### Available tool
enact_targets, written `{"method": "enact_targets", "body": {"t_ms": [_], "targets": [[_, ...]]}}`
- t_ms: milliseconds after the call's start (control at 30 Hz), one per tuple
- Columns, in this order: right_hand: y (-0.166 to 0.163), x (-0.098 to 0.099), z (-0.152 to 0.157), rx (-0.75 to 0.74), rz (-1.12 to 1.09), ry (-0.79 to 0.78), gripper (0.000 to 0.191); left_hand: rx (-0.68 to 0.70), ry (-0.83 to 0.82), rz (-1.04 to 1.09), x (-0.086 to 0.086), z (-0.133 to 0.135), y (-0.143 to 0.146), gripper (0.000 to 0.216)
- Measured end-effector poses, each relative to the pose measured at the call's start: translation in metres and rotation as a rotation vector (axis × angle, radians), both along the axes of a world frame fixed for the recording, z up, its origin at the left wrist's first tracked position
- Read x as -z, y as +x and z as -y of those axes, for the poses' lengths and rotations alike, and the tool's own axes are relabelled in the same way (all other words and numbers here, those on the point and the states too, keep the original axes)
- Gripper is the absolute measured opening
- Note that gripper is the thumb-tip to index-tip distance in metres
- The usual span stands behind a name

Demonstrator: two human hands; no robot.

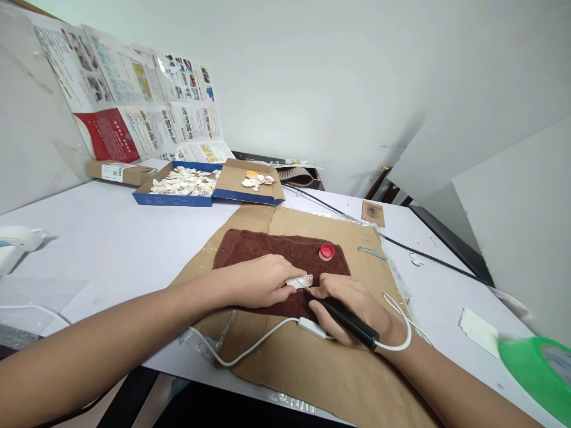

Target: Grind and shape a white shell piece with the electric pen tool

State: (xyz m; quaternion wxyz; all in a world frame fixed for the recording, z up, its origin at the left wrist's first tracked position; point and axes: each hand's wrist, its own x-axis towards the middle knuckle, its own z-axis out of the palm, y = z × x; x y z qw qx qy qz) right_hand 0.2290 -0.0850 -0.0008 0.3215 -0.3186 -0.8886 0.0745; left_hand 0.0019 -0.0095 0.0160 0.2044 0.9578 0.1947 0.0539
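Note:
My left hand (263, 282) pinches a small whitish flat piece (300, 282) between thumb and fingers, low over a brown cloth (250, 246). In my right hand (352, 303) is a black-handled corded pen tool (348, 320), its thin tip at the face of the white piece; whether it touches, I cannot tell. From the handle's rear end runs a white cord (404, 333), and a white inline switch (312, 328) lies just below the right hand. A small round red-topped container (326, 252) stands on the cloth beyond both hands.
Flattened cardboard (307, 371) lies under the cloth. Behind it are a blue box (173, 199) of many whitish pieces and its open lid (229, 178) with several more. Tweezers (372, 253) lie to the right, near a black cable (428, 255). Green tape (530, 362) sits far right.

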Motion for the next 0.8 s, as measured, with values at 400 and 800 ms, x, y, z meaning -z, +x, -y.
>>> {"method": "enact_targets", "body": {"t_ms": [400, 800], "targets": [[-0.0027, -0.0001, 0.0004, -0.005, 0.001, 0.066, 0.019, -0.022, 0.056, -0.033, 0.0034, 0.0031, 0.0014, 0.021], [-0.0032, 0.0000, 0.0006, 0.001, -0.002, 0.065, 0.019, -0.026, 0.073, -0.029, 0.0043, 0.0046, 0.0014, 0.017]]}}
